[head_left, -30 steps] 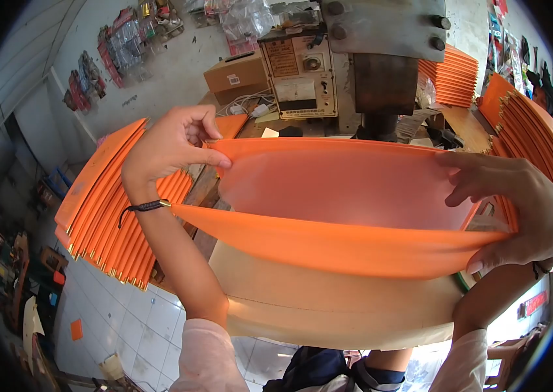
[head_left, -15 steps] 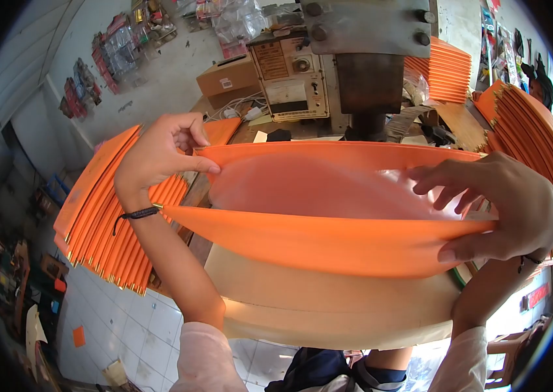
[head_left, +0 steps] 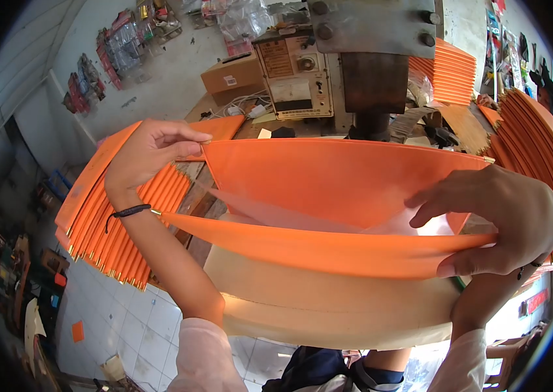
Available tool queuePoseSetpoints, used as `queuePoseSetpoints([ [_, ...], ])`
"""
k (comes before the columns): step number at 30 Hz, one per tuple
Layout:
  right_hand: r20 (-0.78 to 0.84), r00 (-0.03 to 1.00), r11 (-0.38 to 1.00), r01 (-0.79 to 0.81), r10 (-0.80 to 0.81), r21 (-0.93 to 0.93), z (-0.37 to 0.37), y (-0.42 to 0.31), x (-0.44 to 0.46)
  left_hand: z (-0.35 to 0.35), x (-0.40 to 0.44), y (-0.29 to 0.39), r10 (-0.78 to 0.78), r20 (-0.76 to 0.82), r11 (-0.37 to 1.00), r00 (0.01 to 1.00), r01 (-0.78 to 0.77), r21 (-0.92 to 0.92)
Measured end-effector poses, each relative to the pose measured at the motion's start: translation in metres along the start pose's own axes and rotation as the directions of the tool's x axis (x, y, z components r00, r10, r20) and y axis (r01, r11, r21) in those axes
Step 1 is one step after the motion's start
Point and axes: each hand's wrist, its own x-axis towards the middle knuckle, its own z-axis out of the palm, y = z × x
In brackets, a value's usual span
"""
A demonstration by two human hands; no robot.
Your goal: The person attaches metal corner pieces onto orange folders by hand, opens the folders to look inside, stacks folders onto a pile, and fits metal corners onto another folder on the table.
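An orange hanging file folder (head_left: 348, 179) stands spread open in front of me, its front panel tilted toward me. Between its panels lies a clear plastic sheet (head_left: 289, 212). My left hand (head_left: 162, 147) pinches the far panel's upper left corner between thumb and fingers. Over the right end curves my right hand (head_left: 502, 215). Its thumb lies on the outside of the front panel, while the bent fingers reach inside, so the panel's right end is between them. A metal tip shows at the front panel's left corner, close to my left wrist.
Stacked orange folders stand at left (head_left: 126, 215), at right (head_left: 528, 140) and at the back. A press-like machine (head_left: 374, 78) and a control box (head_left: 295, 75) are behind the folder. Below it is a beige padded surface (head_left: 329, 310). A cardboard box (head_left: 232, 77) sits beside the control box.
The folder's panels have opened wider, and the plastic sheet has dropped lower, baring the far panel's inside. My left hand has shifted slightly left, with its thumb now at the corner.
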Motion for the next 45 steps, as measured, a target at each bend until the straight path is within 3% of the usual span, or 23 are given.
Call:
queuePoseSetpoints([
  [3,-0.096,0.97,0.973,0.218,-0.225,-0.079,0.005,0.01,0.004,-0.003,0.0,-0.002,0.052,0.038,0.998,0.998,-0.053,0.028],
  [5,-0.086,0.966,0.968,0.239,-0.246,-0.079,0.004,0.011,0.005,-0.004,0.004,0.0,0.034,0.053,0.992,0.998,-0.04,0.118],
  [7,-0.081,0.962,0.965,0.259,-0.262,-0.043,0.006,0.014,0.005,-0.003,0.004,0.0,0.056,0.056,0.994,0.997,-0.061,0.094],
  [14,0.051,0.992,0.991,0.111,-0.115,0.067,0.001,-0.003,0.005,0.008,-0.002,0.012,-0.007,-0.055,1.0,0.998,0.008,0.022],
  [16,0.026,0.992,0.989,0.121,-0.124,0.079,0.003,-0.001,0.004,0.004,-0.003,0.007,-0.032,-0.032,0.999,0.999,0.032,0.005],
  [20,-0.014,0.996,0.995,0.086,-0.085,0.053,0.006,-0.002,0.0,-0.001,-0.001,0.003,-0.007,-0.01,0.998,1.0,0.008,0.07],
  [26,0.01,0.999,0.996,0.052,-0.051,-0.07,0.003,-0.009,-0.001,0.006,0.007,0.003,0.005,0.003,1.0,1.0,-0.005,0.028],
  [32,-0.072,0.993,0.991,0.088,-0.096,-0.102,0.009,-0.004,-0.001,0.007,0.01,0.001,0.108,0.081,0.988,0.991,-0.116,0.103],
  [38,-0.054,0.995,0.996,0.077,-0.08,-0.042,0.008,-0.002,-0.001,-0.005,-0.002,-0.002,-0.017,-0.028,0.998,0.999,0.019,0.066],
  [45,-0.087,0.99,0.993,0.109,-0.112,-0.037,0.012,0.004,-0.002,-0.002,0.006,-0.006,0.08,-0.009,0.988,0.997,-0.078,0.137],
])
